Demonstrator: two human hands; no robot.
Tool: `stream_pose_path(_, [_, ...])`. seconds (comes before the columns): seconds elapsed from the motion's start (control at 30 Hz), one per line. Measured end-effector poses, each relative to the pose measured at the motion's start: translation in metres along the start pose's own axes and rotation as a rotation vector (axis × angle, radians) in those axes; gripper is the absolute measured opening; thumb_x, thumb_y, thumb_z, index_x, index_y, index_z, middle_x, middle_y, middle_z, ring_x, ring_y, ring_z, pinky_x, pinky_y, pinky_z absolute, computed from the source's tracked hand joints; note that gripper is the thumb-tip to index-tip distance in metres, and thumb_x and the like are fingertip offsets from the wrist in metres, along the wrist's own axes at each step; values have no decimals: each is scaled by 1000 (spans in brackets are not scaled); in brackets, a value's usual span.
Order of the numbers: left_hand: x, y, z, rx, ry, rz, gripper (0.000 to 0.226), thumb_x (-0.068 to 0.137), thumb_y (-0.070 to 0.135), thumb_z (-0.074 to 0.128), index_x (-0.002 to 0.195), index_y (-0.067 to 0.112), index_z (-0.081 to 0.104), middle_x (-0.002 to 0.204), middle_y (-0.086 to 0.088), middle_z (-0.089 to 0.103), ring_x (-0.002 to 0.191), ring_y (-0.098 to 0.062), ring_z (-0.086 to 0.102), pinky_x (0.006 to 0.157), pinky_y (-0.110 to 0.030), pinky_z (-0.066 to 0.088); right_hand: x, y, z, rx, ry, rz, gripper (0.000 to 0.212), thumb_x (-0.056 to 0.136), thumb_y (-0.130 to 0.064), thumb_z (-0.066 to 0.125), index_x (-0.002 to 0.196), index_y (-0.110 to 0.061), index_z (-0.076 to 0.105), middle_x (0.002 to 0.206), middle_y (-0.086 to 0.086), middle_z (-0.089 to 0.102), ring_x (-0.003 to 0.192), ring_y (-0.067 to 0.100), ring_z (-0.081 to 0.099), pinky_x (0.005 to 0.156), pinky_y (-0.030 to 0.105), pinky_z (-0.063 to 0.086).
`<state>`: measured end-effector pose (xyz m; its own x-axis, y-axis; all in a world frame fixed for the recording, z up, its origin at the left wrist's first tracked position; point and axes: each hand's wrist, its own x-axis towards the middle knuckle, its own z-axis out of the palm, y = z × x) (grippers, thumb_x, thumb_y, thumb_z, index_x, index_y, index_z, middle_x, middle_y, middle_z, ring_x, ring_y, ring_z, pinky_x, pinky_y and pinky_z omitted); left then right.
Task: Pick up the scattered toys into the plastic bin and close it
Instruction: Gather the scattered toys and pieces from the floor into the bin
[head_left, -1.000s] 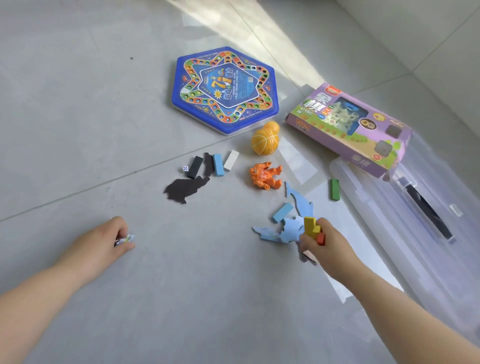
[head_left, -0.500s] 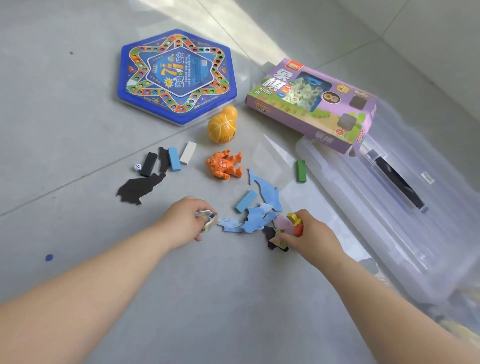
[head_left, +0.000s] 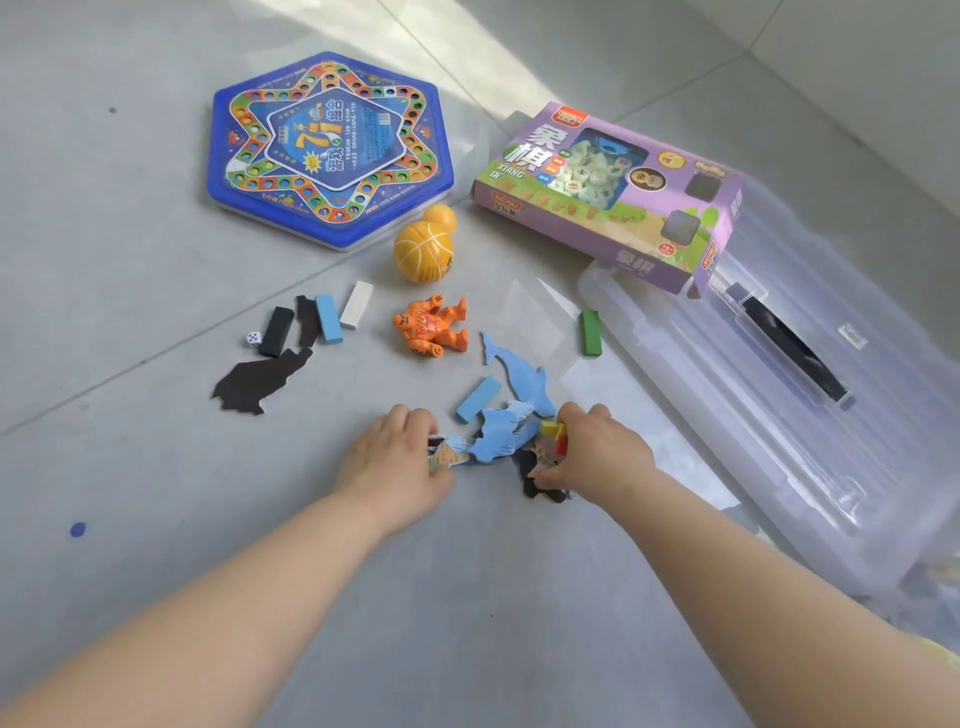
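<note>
Floor scene, head view. I am watching the scattered toys lying on the grey tiled floor (head_left: 156, 260), with the clear plastic bin part (head_left: 753, 441), bearing a black handle (head_left: 789, 343), lying at the right; whether it is lid or body I cannot tell.

The right grip (head_left: 597, 452) is curling around a yellow and red block cluster (head_left: 556, 436), its thumb pressing a dark flat piece (head_left: 540, 480). The left grip (head_left: 395, 467) is pinching a small printed puzzle piece (head_left: 444, 456). Between the two grips, blue foam pieces (head_left: 501, 434) are lying in a loose heap, with a light blue block (head_left: 478, 397) and a dolphin-shaped blue piece (head_left: 519, 374) just beyond.

Farther out, an orange figure (head_left: 431, 330) is lying on its back below a basketball toy (head_left: 423, 252). A green block (head_left: 590, 332) is resting near the bin part's edge. To the left, a white block (head_left: 357, 305), a blue block (head_left: 328, 318), a black block (head_left: 276, 330) and a die (head_left: 253, 338) are sitting close together above a dark cut-out shape (head_left: 260, 382).

At the back, a blue hexagonal game box (head_left: 327, 150) and a purple chess box (head_left: 608, 197) are lying flat, the latter's right end overlapping the bin part.
</note>
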<state>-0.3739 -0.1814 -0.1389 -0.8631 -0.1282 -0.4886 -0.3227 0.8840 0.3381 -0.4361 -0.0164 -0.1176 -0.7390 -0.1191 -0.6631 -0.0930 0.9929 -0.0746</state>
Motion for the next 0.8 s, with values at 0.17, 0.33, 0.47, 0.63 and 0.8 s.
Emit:
stream_pose_path(0.17, [5,5,8,138,30,80,56,83,43,58,127,17,36,128,-2,41,121,-20,38,98,-26,31,0,2,-1,-11,-4,-11,54,80,-39,64,120,-12,40,99,4,36,81,22,45,66,31,39])
stream_pose_path(0.33, [13,13,7,-2,-40,13,50,79,33,66,118,9,43,123,-7,51,116,-23,44,93,-28,36,-2,3,2,7,-29,24,57,80,-38,65,122,-10,39,105,6,39,83,21,44,68,30,38])
stream_pose_path(0.47, [8,13,5,-59,-27,-7,42,79,29,67,107,7,45,118,-9,47,112,-25,44,86,-29,37,-1,4,2,17,-65,25,60,78,-40,67,123,-10,41,116,8,45,85,20,42,70,29,38])
stream_pose_path(0.63, [-1,-2,11,-105,9,66,45,88,24,55,60,27,20,76,10,30,96,-20,42,67,-23,25,-4,8,6,35,-87,52,58,78,-42,67,120,-9,43,109,6,40,85,20,43,70,29,38])
stream_pose_path(0.8, [-2,-11,7,-146,21,63,45,85,18,58,59,26,22,68,14,29,82,-16,35,65,-25,26,-9,5,8,-46,-71,59,56,78,-43,66,117,-9,44,101,2,36,82,20,44,64,28,36])
